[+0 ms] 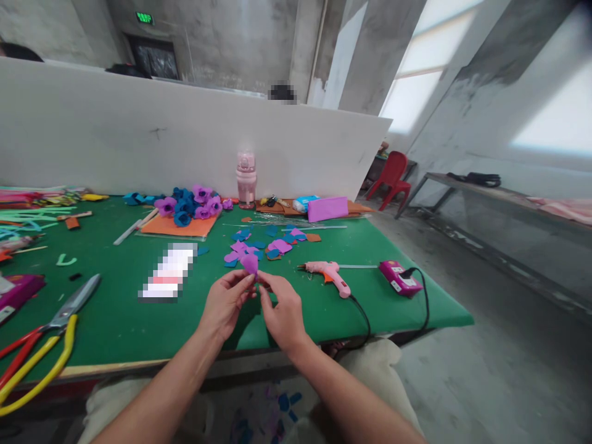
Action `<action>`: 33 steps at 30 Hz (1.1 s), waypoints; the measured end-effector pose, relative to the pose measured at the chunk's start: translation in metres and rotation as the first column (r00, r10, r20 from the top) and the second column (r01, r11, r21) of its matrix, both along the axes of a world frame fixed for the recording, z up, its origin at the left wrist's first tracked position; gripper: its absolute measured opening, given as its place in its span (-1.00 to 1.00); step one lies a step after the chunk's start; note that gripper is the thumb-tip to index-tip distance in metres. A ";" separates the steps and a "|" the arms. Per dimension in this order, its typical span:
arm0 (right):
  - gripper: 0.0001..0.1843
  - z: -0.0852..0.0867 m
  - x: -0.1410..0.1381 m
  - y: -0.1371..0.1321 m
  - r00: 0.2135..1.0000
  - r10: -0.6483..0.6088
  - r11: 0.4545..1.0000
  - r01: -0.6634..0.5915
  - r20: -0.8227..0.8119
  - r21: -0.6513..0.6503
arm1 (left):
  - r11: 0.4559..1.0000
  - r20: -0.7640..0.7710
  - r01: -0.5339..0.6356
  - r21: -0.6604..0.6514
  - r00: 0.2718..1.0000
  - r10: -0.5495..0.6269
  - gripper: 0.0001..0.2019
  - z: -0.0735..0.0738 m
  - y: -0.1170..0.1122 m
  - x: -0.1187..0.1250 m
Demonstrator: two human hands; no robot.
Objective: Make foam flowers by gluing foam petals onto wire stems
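A small purple foam petal [250,263] is pinched between both hands just above the green table [139,320]. My left hand [226,303] grips its lower left side with thumb and fingers closed. From the right, my right hand [283,311] pinches it with fingers curled. Behind the hands lies a scatter of purple and blue foam petals [263,245]. A pink glue gun [328,274] lies to the right of my right hand.
Finished blue and purple foam flowers [189,205] rest on an orange sheet at the back. A pink bottle [246,177] stands by the white partition. Yellow-handled scissors [50,336] lie front left. A magenta power adapter [400,277] sits right; a red chair [392,177] beyond.
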State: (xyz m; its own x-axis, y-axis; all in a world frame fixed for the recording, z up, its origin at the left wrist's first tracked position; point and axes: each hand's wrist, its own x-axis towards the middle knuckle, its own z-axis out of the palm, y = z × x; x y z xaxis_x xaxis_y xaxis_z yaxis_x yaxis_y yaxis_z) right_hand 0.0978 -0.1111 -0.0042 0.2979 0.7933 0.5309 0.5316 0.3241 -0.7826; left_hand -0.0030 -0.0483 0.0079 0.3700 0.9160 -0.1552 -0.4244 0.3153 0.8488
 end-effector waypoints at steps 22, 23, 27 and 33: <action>-0.91 -0.006 0.014 0.012 0.892 0.157 0.942 -0.264 -0.424 -0.208 | 0.999 0.074 0.004 -0.032 0.997 -0.002 -0.78 -0.001 0.000 0.001; -0.91 -0.005 0.014 0.012 0.886 0.154 0.941 -0.266 -0.438 -0.209 | 0.999 0.072 0.014 -0.029 0.997 -0.011 -0.79 0.000 0.000 0.001; -0.92 -0.003 0.013 0.012 0.848 0.142 0.941 -0.276 -0.511 -0.196 | 0.998 0.059 0.065 -0.027 0.996 -0.063 -0.78 0.000 0.001 -0.001; -0.90 -0.004 0.012 0.013 0.845 0.134 0.938 -0.277 -0.518 -0.208 | 0.992 -0.029 0.123 0.004 0.992 -0.123 -0.79 -0.003 0.004 -0.005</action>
